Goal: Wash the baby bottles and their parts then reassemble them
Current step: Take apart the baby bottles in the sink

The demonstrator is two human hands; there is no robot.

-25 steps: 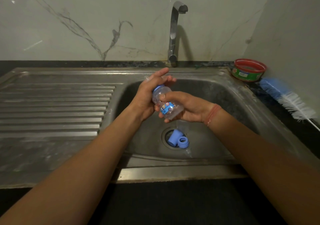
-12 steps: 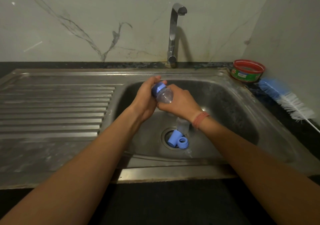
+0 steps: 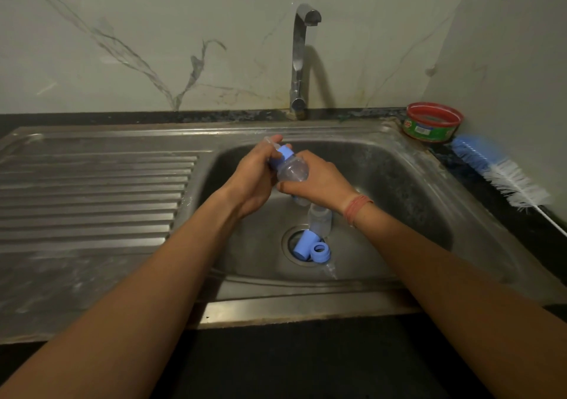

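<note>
Since a second ago the bottle (image 3: 291,170) has turned label-down; right hand (image 3: 319,181) grips its body, left hand (image 3: 254,178) apparently pinches its blue collar (image 3: 283,155).

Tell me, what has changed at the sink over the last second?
The right hand rolled over the bottle, so its cartoon print no longer shows, and the left hand closed its fingers round the blue collar. Both hands kept hold of the bottle throughout. The blue cap, ring and second bottle by the drain, the brush and the red tub stayed put.
</note>
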